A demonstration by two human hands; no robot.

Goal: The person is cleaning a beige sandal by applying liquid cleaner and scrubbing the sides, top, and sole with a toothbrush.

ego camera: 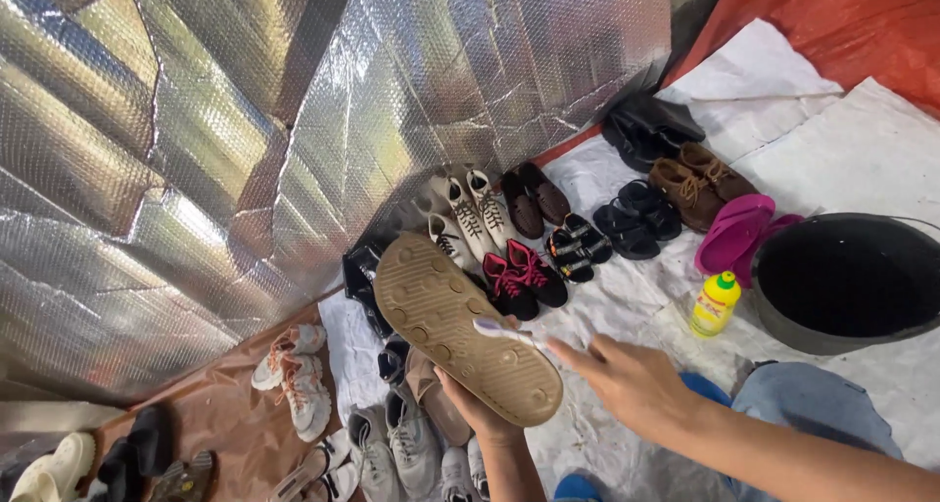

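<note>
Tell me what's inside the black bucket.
The black bucket shows only a dark interior; no contents can be made out. Its bottom is in shadow, and its far side is cut off by the frame edge.

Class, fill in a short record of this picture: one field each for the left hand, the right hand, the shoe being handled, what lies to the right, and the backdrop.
left hand: left hand grips the shoe from beneath
right hand: right hand holds a toothbrush against the sole
shoe: tan shoe, sole turned up, tilted
nearby right: yellow bottle with green cap beside a dark bucket; pink clogs
ground: rows of shoes on a white sheet
backdrop: silver foil sheet
</note>
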